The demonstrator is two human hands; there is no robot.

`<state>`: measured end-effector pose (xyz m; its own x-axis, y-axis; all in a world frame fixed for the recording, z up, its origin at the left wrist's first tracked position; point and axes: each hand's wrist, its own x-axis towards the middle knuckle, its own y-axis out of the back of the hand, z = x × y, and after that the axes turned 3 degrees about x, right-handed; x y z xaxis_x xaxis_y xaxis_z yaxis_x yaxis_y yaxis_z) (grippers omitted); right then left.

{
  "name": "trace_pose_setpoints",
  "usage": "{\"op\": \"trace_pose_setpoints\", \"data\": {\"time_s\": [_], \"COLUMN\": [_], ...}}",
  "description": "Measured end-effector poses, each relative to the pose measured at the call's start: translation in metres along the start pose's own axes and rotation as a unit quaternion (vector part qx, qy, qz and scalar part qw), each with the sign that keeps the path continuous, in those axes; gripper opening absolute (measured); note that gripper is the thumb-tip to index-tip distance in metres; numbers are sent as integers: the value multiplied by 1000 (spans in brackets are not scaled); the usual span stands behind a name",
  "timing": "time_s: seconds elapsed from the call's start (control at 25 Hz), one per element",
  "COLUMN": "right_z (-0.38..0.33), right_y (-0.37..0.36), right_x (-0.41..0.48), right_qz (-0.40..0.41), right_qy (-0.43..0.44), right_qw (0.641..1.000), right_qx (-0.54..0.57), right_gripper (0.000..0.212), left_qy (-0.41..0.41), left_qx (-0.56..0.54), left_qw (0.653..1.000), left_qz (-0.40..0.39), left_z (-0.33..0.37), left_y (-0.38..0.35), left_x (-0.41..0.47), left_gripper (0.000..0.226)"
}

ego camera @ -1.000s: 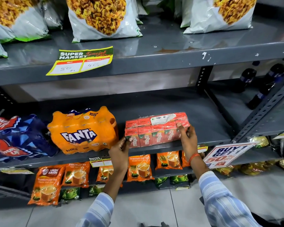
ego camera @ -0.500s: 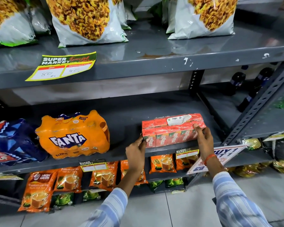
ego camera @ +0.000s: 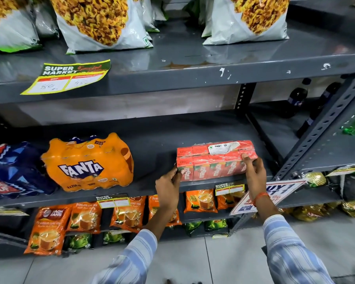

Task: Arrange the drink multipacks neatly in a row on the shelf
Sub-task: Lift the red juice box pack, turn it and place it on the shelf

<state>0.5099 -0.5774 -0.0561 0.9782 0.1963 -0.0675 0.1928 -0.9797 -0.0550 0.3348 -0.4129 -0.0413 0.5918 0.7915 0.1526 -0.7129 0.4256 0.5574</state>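
Both hands' fingers, left hand (ego camera: pixel 168 185) and right hand (ego camera: pixel 254 175), clasp the Maaza carton multipack (ego camera: pixel 215 160), which has slid rightward along the shelf (ego camera: pixel 152 140); a wide gap now separates it from the Fanta multipack (ego camera: pixel 86 162) to their left, so the row looks unfinished

The grey metal shelf (ego camera: pixel 158 138) carries three drink multipacks along its front edge: a blue pack (ego camera: pixel 14 171) at the left, an orange Fanta pack (ego camera: pixel 86 162) just beside it, and a red Maaza carton pack (ego camera: pixel 211 160) well apart to the right. Bare shelf lies between the Fanta pack and the red pack. A yellow price tag (ego camera: pixel 113 200) hangs on the front lip.
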Motion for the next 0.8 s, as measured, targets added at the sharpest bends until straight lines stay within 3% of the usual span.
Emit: {"op": "trace_pose_setpoints", "data": {"time_s": [0.16,0.24,0.32,0.56,0.68,0.8], "right_z": [-9,-19,-32,-48,-35,-9], "right_y": [-15,-36,-69,-196,-245,-279], "right_x": [-9,-25,-49,-115,-145,-166], "right_qz": [62,140,157,15,-24,-123], "right_qy": [9,88,186,232,222,182], "right_qw": [997,970,948,968,973,970], "right_qx": [-55,-178,-206,-92,-67,-103], "right_gripper": [46,58,56,41,39,43], "left_qy": [4,3,-15,-103,-78,-16], "left_qx": [-21,-26,-21,10,66,74], "left_qw": [999,999,999,981,977,980], "left_qz": [-29,-20,27,162,184,184], "left_z": [3,3,2,-19,-64,-113], "left_y": [3,10,24,101,161,211], "left_x": [0,-1,-1,19,36,49], "left_gripper": [35,50,57,62,77,90]}}
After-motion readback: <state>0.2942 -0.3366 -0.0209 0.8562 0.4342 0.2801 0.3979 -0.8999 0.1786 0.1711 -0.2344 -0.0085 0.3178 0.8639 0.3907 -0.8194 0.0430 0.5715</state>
